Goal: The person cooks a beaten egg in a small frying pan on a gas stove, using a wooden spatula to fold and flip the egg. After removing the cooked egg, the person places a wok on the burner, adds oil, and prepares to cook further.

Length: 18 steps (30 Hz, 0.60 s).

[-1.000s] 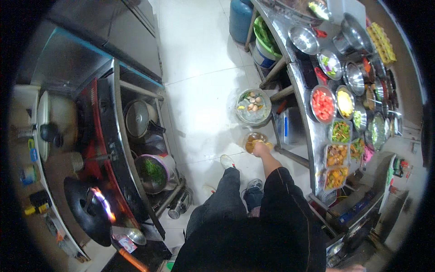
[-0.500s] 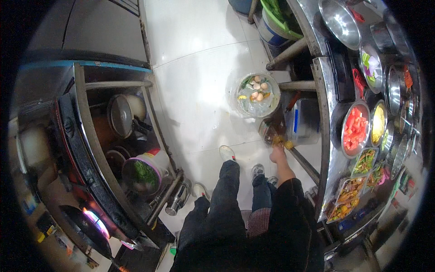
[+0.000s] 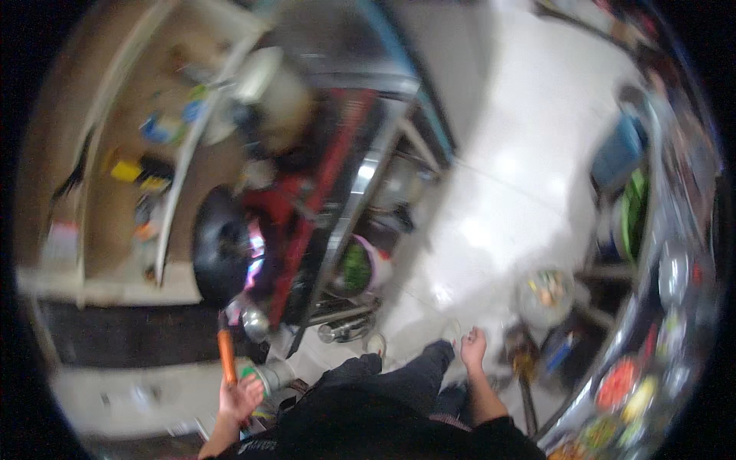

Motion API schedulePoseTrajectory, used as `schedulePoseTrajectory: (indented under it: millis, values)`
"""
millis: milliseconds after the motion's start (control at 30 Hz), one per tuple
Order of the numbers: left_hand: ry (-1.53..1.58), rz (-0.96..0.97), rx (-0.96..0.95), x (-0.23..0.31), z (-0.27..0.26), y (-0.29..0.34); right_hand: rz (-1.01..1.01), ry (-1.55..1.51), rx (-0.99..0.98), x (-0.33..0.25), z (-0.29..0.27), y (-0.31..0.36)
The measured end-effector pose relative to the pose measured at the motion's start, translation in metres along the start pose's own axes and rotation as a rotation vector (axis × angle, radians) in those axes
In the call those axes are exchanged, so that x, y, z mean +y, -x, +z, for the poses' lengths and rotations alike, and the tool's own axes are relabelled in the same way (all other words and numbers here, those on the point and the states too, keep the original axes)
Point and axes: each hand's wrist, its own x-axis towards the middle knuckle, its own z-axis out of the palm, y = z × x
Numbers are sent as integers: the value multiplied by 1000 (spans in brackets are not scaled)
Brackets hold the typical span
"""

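Note:
On the left a black wok (image 3: 222, 245) sits tilted by a lit burner (image 3: 255, 253). Its orange handle (image 3: 225, 354) points down toward me. My left hand (image 3: 241, 395) is at the lower end of this handle, fingers apart and not wrapped round it. My right hand (image 3: 473, 349) hangs over the floor before my right leg, its fingers loosely bent and blurred, with nothing visible in them. To its right a bottle with a yellowish neck (image 3: 523, 360) stands on the floor, apart from the hand.
A round tub with eggshells (image 3: 546, 297) stands on the floor beside the right counter. Along that counter are bowls of cut red food (image 3: 616, 382) and yellow food (image 3: 639, 399). A bucket with greens (image 3: 357, 267) sits under the stove. Motion blurs much of the view.
My right hand has let go of the bottle's neck and drawn left. My left hand has come into view by the wok handle. The view has swung left toward the stove.

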Motion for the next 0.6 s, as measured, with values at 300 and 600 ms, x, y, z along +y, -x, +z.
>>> schedulePoseTrajectory:
  millis: [300, 600]
  values:
    - [209, 114, -596, 27, 21, -33, -1304, 14, -348, -436, 51, 112]
    - [231, -140, -765, 52, 16, -83, -1521, 1298, -184, -543, 209, 203]
